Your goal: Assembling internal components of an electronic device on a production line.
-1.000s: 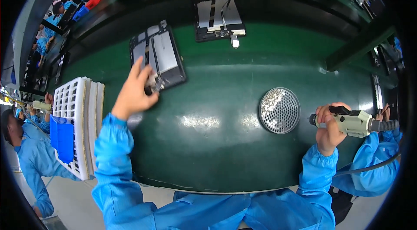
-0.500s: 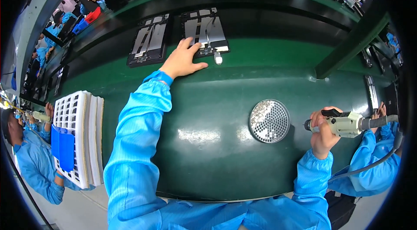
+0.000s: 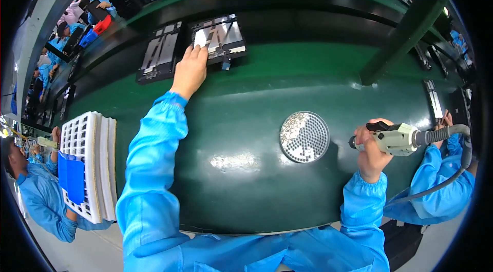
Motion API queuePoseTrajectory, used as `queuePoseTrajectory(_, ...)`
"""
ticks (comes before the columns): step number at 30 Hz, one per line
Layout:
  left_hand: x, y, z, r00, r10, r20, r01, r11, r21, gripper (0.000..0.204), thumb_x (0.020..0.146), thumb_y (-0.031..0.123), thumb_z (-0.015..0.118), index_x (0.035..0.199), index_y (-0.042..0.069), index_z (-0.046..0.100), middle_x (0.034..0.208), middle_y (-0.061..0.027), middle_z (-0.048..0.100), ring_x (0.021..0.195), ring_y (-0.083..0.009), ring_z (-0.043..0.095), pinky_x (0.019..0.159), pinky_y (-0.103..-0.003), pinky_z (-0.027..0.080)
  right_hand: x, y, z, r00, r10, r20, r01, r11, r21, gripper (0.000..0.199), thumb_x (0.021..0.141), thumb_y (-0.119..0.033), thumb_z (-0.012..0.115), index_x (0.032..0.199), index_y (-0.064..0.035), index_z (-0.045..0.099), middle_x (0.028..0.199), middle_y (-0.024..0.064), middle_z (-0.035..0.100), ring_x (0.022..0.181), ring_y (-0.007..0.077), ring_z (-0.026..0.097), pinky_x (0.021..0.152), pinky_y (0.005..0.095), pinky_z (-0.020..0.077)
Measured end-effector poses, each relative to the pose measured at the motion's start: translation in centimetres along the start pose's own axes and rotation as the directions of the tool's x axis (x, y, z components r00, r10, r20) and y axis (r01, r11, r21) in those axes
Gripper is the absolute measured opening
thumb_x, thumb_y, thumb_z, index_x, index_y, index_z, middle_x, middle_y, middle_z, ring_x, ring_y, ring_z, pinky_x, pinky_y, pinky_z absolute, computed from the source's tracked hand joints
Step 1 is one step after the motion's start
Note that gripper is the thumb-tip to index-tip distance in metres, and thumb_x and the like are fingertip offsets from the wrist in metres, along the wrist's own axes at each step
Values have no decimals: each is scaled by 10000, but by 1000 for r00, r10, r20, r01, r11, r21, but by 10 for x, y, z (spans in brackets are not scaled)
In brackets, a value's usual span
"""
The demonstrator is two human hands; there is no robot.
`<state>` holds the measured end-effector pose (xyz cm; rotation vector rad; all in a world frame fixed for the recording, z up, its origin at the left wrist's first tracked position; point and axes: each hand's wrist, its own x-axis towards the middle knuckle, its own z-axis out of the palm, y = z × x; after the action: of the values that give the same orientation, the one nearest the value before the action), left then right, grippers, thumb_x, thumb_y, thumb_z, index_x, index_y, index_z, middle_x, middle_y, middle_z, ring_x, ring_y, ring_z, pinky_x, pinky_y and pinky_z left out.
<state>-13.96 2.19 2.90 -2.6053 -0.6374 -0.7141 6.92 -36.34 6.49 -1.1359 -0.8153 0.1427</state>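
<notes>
My left hand (image 3: 190, 72) reaches to the far side of the bench, its fingers closed over the near left corner of an opened tablet (image 3: 222, 35) whose inner parts show. The thumb is hidden from me. A small tab hangs from the tablet's near edge. Just left of it lies a second opened tablet (image 3: 159, 52). My right hand (image 3: 374, 155) is wrapped round a pale electric screwdriver (image 3: 399, 140), held roughly level with its dark nose toward the left. Between my hands sits a round dish (image 3: 305, 137) of small parts, some in rows of holes, some loose.
White foam trays (image 3: 91, 164) with a blue piece on top stand at the left. A green post (image 3: 403, 31) rises at the right, near a thick grey hose (image 3: 454, 131) from the screwdriver. Co-workers in blue sit on both sides; dark devices line the far shelf.
My left hand has closed on the right-hand tablet, which has turned and shifted toward the left one. The view has swung slightly. My right hand still holds the screwdriver.
</notes>
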Motion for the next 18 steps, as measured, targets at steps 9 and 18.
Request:
queuePoseTrajectory(9,-131,120,-163,979,72,192,-65,997,-43,452,712,-21,595,1158,-74,547,1185,-234,571,1149,-454,523,834,-433,523,-2,3,-5,998,54,-15,-53,997,63,302,751,53,515,1052,43,508,728,92,538,580,158,508,643,343,482)
queuePoseTrajectory(18,-122,131,-187,886,315,341,-142,883,-446,328,756,72,600,1071,-22,595,1124,-187,558,1112,-336,536,963,-472,415,-3,-2,6,998,63,10,-63,998,-18,280,765,-7,518,1041,31,545,698,94,526,602,185,490,671,394,440)
